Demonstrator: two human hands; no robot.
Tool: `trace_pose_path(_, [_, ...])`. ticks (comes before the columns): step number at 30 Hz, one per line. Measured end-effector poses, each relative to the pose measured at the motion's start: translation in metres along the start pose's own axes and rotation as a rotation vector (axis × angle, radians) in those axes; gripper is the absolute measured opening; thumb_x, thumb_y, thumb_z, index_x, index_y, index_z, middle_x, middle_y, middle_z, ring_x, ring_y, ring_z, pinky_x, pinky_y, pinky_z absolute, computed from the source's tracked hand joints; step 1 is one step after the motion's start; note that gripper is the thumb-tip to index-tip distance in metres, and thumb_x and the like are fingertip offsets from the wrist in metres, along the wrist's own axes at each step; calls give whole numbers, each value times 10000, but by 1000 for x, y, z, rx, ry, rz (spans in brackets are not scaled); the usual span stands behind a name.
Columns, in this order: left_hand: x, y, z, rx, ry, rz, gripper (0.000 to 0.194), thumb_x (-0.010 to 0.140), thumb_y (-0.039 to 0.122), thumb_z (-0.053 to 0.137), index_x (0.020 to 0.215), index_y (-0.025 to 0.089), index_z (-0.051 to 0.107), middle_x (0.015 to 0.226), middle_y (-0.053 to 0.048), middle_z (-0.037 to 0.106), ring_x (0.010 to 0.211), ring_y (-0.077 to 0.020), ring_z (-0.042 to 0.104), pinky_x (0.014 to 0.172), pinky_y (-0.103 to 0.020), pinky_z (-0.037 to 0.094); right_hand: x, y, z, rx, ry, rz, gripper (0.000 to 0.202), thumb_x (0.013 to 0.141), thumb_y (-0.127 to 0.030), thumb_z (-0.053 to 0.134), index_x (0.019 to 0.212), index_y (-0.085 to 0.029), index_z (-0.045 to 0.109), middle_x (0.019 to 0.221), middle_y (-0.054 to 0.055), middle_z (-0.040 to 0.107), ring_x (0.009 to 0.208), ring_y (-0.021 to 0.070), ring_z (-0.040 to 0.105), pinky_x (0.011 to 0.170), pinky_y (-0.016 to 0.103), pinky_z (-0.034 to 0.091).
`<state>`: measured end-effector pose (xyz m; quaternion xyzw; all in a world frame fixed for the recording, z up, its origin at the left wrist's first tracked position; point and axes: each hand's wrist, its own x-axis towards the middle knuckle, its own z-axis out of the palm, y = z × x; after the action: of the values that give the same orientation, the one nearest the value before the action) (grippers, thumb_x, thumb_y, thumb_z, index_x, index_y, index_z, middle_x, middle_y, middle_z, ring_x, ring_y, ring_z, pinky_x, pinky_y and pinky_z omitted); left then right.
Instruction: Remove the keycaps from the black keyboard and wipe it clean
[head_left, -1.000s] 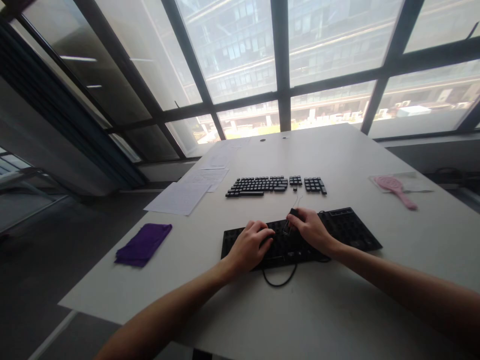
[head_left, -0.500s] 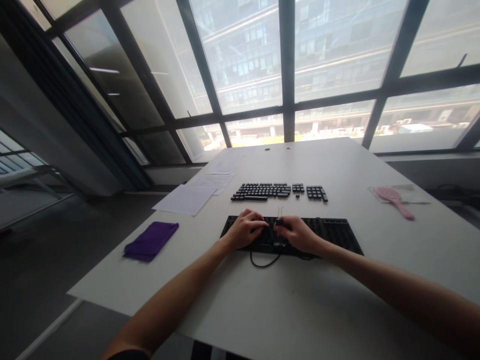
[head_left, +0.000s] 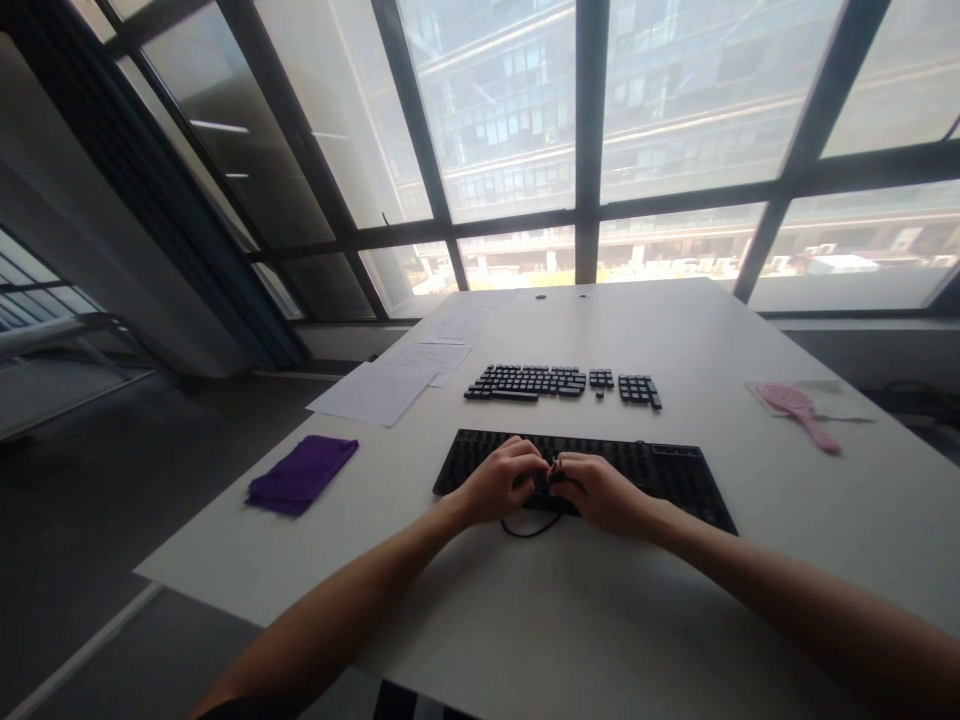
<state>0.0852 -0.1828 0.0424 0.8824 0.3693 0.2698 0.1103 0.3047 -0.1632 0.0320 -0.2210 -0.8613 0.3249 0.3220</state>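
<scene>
A black keyboard base point(head_left: 694, 490), its keycaps off over much of its surface, lies on the white table. Above its middle my two hands meet. My right hand point(head_left: 604, 490) is closed on a small dark keycap puller point(head_left: 556, 472), whose wires barely show now. My left hand point(head_left: 501, 482) is closed, fingertips against the puller's end; whatever sits in them is hidden. A cable point(head_left: 531, 533) loops out from the keyboard's near edge. Beyond the keyboard, loose black keycaps point(head_left: 525, 381) are laid out in keyboard order, in several groups.
On the left of the table point(head_left: 480, 620) lie a folded purple cloth point(head_left: 304, 474) and sheets of paper point(head_left: 375, 392). A pink hairbrush-shaped object point(head_left: 801, 412) rests on a clear wrapper at the right. Large windows stand behind the table.
My hands have come together over the keyboard, the left moving right to the puller. The puller's wires, upright before, have tilted out of clear sight. The view has shifted slightly.
</scene>
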Motion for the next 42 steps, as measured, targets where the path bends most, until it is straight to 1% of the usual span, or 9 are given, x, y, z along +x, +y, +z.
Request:
trace_pose_path(6, [1, 16, 3, -116, -104, -51, 154, 785, 127, 621, 936, 160, 615, 897, -43, 610, 841, -178, 576, 779, -287, 486, -1, -4, 3, 64, 97, 102, 114, 886, -145, 562, 790, -173, 617, 792, 29, 652, 745, 173, 592, 699, 272, 436])
trace_pose_path(9, [0, 12, 9, -137, -68, -89, 242, 755, 297, 768, 914, 162, 645, 910, -48, 620, 859, -192, 593, 784, -294, 492, 0, -2, 4, 169, 128, 222, 120, 862, -153, 575, 749, -168, 613, 707, 11, 648, 677, 163, 592, 638, 256, 436])
trace_pose_path(12, [-2, 9, 18, -183, -9, -123, 254, 739, 351, 808, 867, 165, 692, 906, -52, 635, 841, -184, 616, 778, -288, 502, 0, 3, 4, 260, 131, 289, 129, 837, -158, 579, 713, -160, 616, 635, 2, 627, 614, 153, 578, 592, 246, 435])
trace_pose_path(18, [-2, 11, 23, -273, 93, -180, 179, 790, 305, 773, 906, 171, 748, 884, -61, 672, 817, -174, 646, 773, -290, 516, 2, 9, 1, 399, 207, 317, 187, 860, -218, 559, 714, -144, 649, 600, 16, 637, 569, 153, 586, 561, 250, 448])
trace_pose_path(25, [1, 18, 16, -326, 156, -229, 202, 783, 223, 756, 978, 178, 736, 914, -58, 697, 831, -173, 653, 741, -277, 527, -2, 6, 4, 321, 306, 240, 142, 870, -247, 608, 816, -160, 707, 667, 19, 670, 646, 169, 614, 632, 270, 475])
trace_pose_path(31, [2, 21, 17, -281, 189, -162, 219, 765, 169, 705, 984, 167, 718, 960, -72, 708, 861, -186, 665, 778, -299, 549, -2, 6, 7, 233, 297, 121, 115, 872, -177, 599, 855, -177, 713, 830, 46, 708, 807, 196, 655, 783, 309, 494])
trace_pose_path(36, [0, 18, 17, -242, 197, -142, 269, 752, 134, 677, 1016, 167, 716, 976, -76, 716, 895, -196, 674, 812, -314, 555, -1, 4, 6, 185, 307, 59, 147, 879, -150, 563, 864, -184, 706, 828, 36, 688, 801, 185, 644, 780, 302, 486])
trace_pose_path(39, [-1, 16, 17, -227, 185, -114, 300, 760, 136, 674, 1058, 173, 696, 987, -75, 715, 910, -196, 672, 826, -317, 554, -2, 4, 5, 177, 326, 92, 130, 880, -166, 567, 856, -177, 695, 810, 34, 689, 786, 186, 642, 771, 304, 486])
trace_pose_path(42, [-1, 15, 16, -214, 153, -96, 421, 790, 148, 676, 1205, 193, 618, 1013, -64, 706, 922, -186, 661, 850, -322, 547, -1, 7, 4, 235, 364, 240, 158, 897, -246, 569, 792, -167, 658, 727, 35, 691, 694, 185, 639, 687, 300, 494])
